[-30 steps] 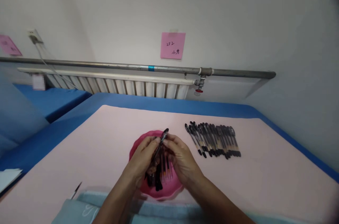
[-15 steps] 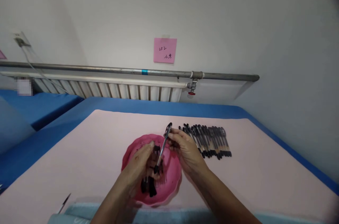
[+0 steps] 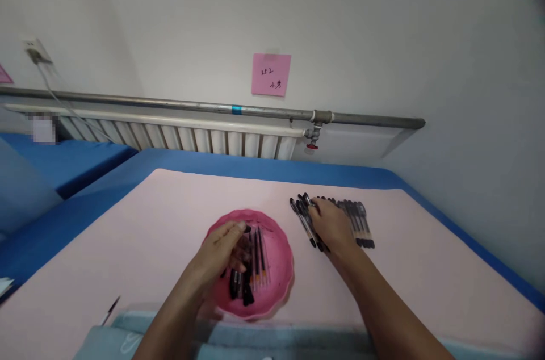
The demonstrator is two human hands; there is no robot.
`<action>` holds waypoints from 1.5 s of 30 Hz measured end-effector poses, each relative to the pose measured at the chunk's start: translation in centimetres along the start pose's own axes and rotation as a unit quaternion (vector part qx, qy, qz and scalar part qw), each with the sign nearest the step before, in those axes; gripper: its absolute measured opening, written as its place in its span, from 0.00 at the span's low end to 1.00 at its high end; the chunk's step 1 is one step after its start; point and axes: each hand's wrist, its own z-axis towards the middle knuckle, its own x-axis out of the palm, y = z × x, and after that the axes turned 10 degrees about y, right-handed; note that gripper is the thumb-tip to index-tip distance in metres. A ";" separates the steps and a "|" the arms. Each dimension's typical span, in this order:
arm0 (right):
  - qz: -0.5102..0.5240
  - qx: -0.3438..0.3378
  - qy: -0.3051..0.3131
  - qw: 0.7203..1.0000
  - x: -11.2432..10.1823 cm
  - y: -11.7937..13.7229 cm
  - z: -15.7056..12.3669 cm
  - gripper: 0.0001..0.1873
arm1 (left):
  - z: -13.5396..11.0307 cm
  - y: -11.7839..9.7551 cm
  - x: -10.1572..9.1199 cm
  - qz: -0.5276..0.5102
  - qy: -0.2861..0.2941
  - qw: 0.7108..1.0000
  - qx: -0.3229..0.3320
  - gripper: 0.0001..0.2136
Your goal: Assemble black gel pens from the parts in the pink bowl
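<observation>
My left hand (image 3: 223, 243) is over the left part of a pink scalloped dish (image 3: 279, 258). Its fingers are curled, and a small black piece shows at the thumb tip; the rest of what it holds is hidden. Below it in the dish lie black pen parts (image 3: 240, 286) and several slim pen refills (image 3: 260, 260) with dark tubes and orange ends. My right hand (image 3: 334, 226) reaches to the row of black-capped pens (image 3: 361, 224) right of the dish. Its fingers close on a pen (image 3: 309, 201) near the cap, covering the row's middle.
A pink mat (image 3: 162, 235) covers the blue-edged table. Near the front left lies a thin pen-like piece (image 3: 111, 309). Light blue cloth (image 3: 128, 331) is along the near edge. Behind the table are a white radiator (image 3: 217, 141), a metal pipe (image 3: 179, 104) and a red-handled valve (image 3: 312, 146).
My right hand has carried a pen from above the dish rightward to the row of pens. My left hand stays over the dish. The view has shifted slightly.
</observation>
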 end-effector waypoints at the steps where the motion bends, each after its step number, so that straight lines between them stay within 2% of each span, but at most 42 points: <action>1: -0.026 -0.004 0.007 1.000 0.2 -0.1 0.1 0.13 | 0.0 -0.1 -0.3 -0.001 -0.008 1.000 0.003 0.17; 5: -0.093 -0.019 0.016 0.995 0.4 0.2 0.1 0.14 | 0.0 -0.4 -1.5 0.024 -0.052 0.998 0.014 0.13; 11: -0.088 -0.086 0.021 0.992 -0.2 2.2 -1.3 0.15 | 0.2 -0.1 -3.3 0.196 -0.131 0.971 0.041 0.10; 13: -0.067 -0.130 0.050 0.988 0.1 3.5 -2.2 0.13 | 0.2 0.0 -3.8 0.249 -0.148 0.956 0.044 0.10; 15: -0.058 -0.203 0.107 0.972 0.6 4.9 -3.4 0.12 | 0.2 0.0 -4.0 0.300 -0.166 0.938 0.043 0.09; 18: -0.142 -0.287 0.176 0.931 1.8 6.9 -5.2 0.12 | 0.1 -0.1 -3.8 0.356 -0.177 0.917 0.042 0.09; 21: -0.244 -0.302 0.188 0.902 2.7 8.2 -6.6 0.11 | 0.1 -0.2 -3.3 0.390 -0.171 0.904 0.042 0.09; 24: -0.291 -0.295 0.198 0.889 3.2 8.7 -7.1 0.09 | 0.1 -0.2 -2.9 0.405 -0.164 0.898 0.046 0.09; 30: -0.288 -0.274 0.207 0.894 3.6 9.0 -7.3 0.08 | 0.2 -0.1 -2.7 0.413 -0.160 0.895 0.044 0.09; 33: -0.225 -0.262 0.204 0.916 4.0 8.7 -7.5 0.10 | 0.2 -0.1 -2.7 0.414 -0.158 0.895 0.047 0.08; 36: -0.112 -0.240 0.205 0.942 4.1 8.2 -7.3 0.13 | 0.2 -0.1 -2.8 0.395 -0.156 0.904 0.054 0.08; 39: 0.053 -0.195 0.205 0.958 3.8 8.0 -6.8 0.13 | 0.2 0.0 -2.7 0.306 -0.137 0.940 0.060 0.07; 41: 0.211 -0.142 0.228 0.940 3.5 8.2 -6.5 0.10 | 0.2 0.1 -2.4 0.214 -0.102 0.970 0.046 0.06; 43: 0.357 -0.085 0.267 0.891 3.3 8.6 -6.4 0.09 | 0.2 0.1 -2.0 0.129 -0.048 0.990 0.029 0.06; 45: 0.442 -0.041 0.301 0.844 3.1 8.9 -6.5 0.10 | 0.2 0.1 -1.6 0.065 0.003 0.998 0.026 0.07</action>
